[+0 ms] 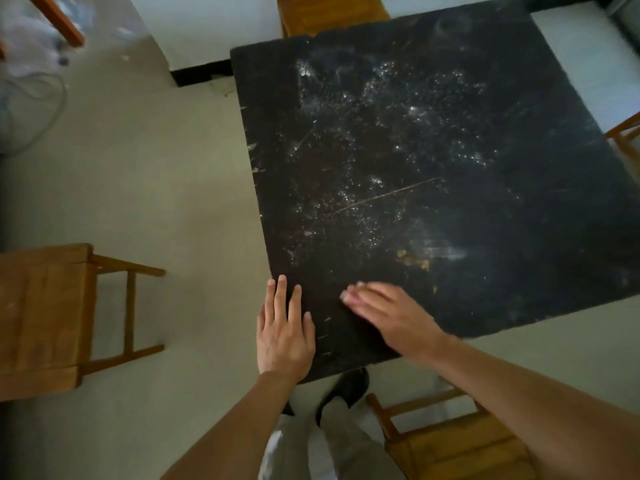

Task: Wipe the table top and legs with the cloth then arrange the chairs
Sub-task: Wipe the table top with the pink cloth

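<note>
Table-top wiping: near-left corner pass

Table top (450, 161) is dark, with pale specks (381, 133) thick across its middle and a yellowish chipped patch (412, 259) toward its near edge. Both hands lie at the table's near-left corner. Left hand (285, 330) rests flat on the left edge, fingers straight and together, holding nothing. Right hand (388, 317) lies flat just beside it, further in from that edge, fingers extended and blurred. A pale scrap shows under its fingertips, which I take to be the cloth (348, 295), though the blur leaves this unsure.

Procedure, as I judge it:
1. I use the left hand as a brace on the edge so the table does not shift.
2. I press the right palm evenly and run overlapping strokes from the near-left corner toward the speckled middle.
3. I draw debris toward one edge rather than scattering it.
4. I ease over the chipped patch, since it may snag fabric.

Left-side chair (41, 317) stands well apart from the table. Near-side chair (460, 448) sits close to the near edge. Both wait for later.
</note>
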A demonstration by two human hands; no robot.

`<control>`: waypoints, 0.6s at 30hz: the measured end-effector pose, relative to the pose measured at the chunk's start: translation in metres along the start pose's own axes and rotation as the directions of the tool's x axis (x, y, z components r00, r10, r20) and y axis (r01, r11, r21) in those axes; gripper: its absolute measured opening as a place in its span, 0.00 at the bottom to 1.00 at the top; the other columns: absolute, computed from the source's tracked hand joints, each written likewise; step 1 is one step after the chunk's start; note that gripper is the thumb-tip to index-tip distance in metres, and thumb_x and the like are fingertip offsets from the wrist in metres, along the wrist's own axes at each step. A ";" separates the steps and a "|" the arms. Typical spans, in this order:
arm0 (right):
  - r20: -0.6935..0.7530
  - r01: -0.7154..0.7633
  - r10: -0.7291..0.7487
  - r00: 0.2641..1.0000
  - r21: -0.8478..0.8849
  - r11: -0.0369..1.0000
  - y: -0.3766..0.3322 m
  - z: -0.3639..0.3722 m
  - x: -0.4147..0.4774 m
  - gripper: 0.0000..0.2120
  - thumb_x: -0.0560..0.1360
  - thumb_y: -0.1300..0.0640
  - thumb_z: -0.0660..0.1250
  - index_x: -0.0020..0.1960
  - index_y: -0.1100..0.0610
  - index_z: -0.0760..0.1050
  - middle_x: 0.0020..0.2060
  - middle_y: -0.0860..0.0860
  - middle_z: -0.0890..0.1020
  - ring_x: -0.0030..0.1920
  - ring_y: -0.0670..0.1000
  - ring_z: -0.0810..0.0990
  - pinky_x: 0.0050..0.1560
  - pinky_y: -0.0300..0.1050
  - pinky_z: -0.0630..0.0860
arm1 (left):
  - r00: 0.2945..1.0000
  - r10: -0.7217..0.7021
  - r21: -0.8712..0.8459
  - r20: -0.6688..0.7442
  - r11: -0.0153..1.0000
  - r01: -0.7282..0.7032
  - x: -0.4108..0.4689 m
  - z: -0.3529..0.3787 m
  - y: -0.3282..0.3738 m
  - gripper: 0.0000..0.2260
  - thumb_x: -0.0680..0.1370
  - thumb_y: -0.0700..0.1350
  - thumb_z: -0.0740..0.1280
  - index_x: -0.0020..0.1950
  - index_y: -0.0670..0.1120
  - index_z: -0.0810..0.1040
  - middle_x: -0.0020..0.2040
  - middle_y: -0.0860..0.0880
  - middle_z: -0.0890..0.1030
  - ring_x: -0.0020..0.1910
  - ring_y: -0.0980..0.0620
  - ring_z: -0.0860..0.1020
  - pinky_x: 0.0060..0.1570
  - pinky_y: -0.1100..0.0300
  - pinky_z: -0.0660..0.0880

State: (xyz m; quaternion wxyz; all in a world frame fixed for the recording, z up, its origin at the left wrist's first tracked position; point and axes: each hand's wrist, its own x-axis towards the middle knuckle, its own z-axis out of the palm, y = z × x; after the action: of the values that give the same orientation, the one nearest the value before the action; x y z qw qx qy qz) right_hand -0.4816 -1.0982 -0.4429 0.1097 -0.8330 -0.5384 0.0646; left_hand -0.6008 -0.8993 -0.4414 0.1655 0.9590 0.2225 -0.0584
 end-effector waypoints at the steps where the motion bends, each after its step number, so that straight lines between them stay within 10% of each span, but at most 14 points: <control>1: -0.047 -0.102 0.103 0.994 0.020 0.995 0.023 -0.005 0.018 0.26 0.74 0.70 0.64 0.71 0.57 0.70 0.69 0.52 0.75 0.67 0.57 0.73 0.67 0.54 0.72 | 1.000 -0.002 -0.010 -0.012 1.000 0.002 0.001 0.002 -0.002 0.23 0.80 0.52 0.51 0.71 0.44 0.68 0.76 0.43 0.62 0.76 0.44 0.56 0.68 0.47 0.64; 5: -0.243 -0.582 0.633 0.735 0.253 0.773 0.081 -0.048 0.077 0.19 0.77 0.73 0.60 0.63 0.60 0.78 0.61 0.56 0.80 0.56 0.61 0.75 0.59 0.57 0.75 | 1.000 -0.015 -0.046 -0.018 0.999 0.014 0.001 0.005 -0.004 0.22 0.81 0.51 0.50 0.72 0.46 0.67 0.77 0.45 0.60 0.77 0.46 0.54 0.69 0.46 0.63; 9: -0.290 -0.193 0.242 0.926 0.185 0.963 0.017 -0.042 0.056 0.17 0.78 0.70 0.61 0.63 0.62 0.78 0.60 0.55 0.80 0.56 0.58 0.77 0.59 0.54 0.75 | 1.000 -0.019 -0.063 -0.013 0.998 0.018 0.002 0.003 -0.004 0.21 0.80 0.51 0.50 0.71 0.46 0.68 0.76 0.45 0.61 0.76 0.45 0.56 0.68 0.45 0.67; 13: 0.014 0.176 -0.177 0.984 0.068 0.982 -0.018 -0.009 0.015 0.24 0.76 0.65 0.66 0.72 0.55 0.70 0.68 0.51 0.75 0.70 0.53 0.70 0.70 0.50 0.69 | 1.000 -0.014 -0.075 -0.017 0.997 0.012 0.001 0.004 -0.005 0.21 0.80 0.50 0.51 0.71 0.46 0.67 0.77 0.45 0.60 0.76 0.45 0.55 0.68 0.45 0.67; 15: -0.023 0.132 -0.130 0.991 0.087 0.987 0.012 -0.006 0.037 0.21 0.77 0.66 0.62 0.70 0.57 0.72 0.67 0.52 0.76 0.70 0.54 0.70 0.72 0.50 0.66 | 1.000 -0.014 -0.078 -0.026 0.997 0.012 0.002 0.005 -0.005 0.21 0.80 0.50 0.51 0.71 0.46 0.68 0.76 0.45 0.61 0.76 0.45 0.55 0.68 0.45 0.66; 18: -0.205 -0.300 0.339 0.918 0.201 0.933 0.073 -0.033 0.096 0.19 0.78 0.70 0.60 0.66 0.58 0.75 0.61 0.55 0.81 0.60 0.60 0.77 0.65 0.53 0.72 | 1.000 -0.016 -0.082 -0.027 0.997 0.014 0.002 0.006 -0.005 0.22 0.81 0.51 0.49 0.72 0.47 0.67 0.77 0.46 0.60 0.77 0.46 0.54 0.70 0.46 0.64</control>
State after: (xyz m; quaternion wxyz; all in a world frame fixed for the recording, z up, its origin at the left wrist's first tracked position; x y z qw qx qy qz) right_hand -0.3701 -1.0431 -0.4284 0.2295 -0.8996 -0.3707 0.0266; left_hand -0.6015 -0.8968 -0.4485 0.2011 0.9504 0.2342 -0.0374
